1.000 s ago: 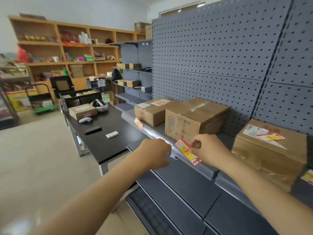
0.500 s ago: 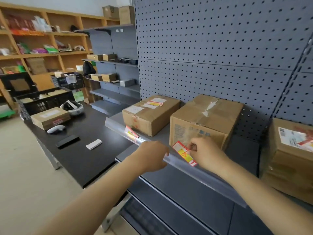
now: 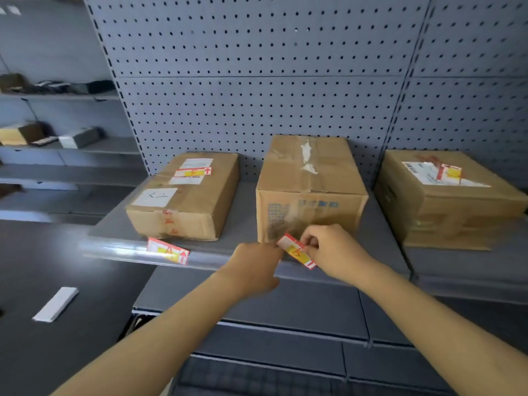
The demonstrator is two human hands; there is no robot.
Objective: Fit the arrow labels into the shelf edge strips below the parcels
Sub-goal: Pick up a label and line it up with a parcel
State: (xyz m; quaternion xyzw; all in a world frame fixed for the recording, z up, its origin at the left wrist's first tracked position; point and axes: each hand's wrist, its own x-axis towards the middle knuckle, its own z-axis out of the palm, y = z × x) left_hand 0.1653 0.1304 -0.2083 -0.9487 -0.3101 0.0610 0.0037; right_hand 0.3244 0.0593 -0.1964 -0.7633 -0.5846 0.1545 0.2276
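Note:
Three cardboard parcels sit on a grey shelf: a left parcel [image 3: 185, 195], a middle parcel [image 3: 308, 190] and a right parcel [image 3: 445, 195]. A clear edge strip [image 3: 114, 251] runs along the shelf front. One red, white and yellow arrow label [image 3: 168, 250] sits in the strip below the left parcel. My right hand [image 3: 334, 252] pinches a second arrow label [image 3: 295, 250] at the strip below the middle parcel. My left hand [image 3: 254, 267] is curled against the strip just left of that label; its fingertips are hidden.
Grey pegboard [image 3: 257, 81] backs the shelf. A lower grey shelf [image 3: 285, 304] juts out beneath. A black table [image 3: 43, 267] at the left carries a white strip [image 3: 55, 304]. Further grey shelves [image 3: 57, 150] with small boxes stand at far left.
The view has swung right and closer to the shelf. Both hands stay at the strip below the middle parcel, with the label still pinched in my right hand.

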